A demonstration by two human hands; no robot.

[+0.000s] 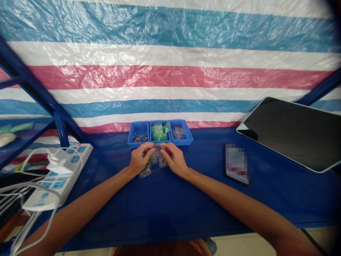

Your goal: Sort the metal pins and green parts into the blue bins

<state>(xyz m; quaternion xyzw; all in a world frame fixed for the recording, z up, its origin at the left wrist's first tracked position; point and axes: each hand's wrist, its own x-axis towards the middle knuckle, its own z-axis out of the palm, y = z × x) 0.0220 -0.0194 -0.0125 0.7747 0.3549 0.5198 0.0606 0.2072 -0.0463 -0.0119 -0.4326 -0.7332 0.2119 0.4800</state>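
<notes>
My left hand (140,158) and my right hand (176,158) meet in front of the blue bins, fingers closed on a small clear plastic bag (157,146) stretched between them. What the bag contains is too small to tell. Beneath and between my hands, several clear bags with thin metal parts (145,172) lie on the table. Just behind stand three joined bins. Loose metal pins or screws (140,138) fill part of the left bin (129,138), green packets (159,132) are in the middle one, and flat clear bags (179,133) lie in the right bin (189,136).
On the blue table (160,209), a phone (236,165) with a blurred screen lies to the right, before a large dark-screened tablet or monitor (293,133). A white power strip (64,181) with tangled cables sits at left. Striped sheeting (170,76) hangs behind.
</notes>
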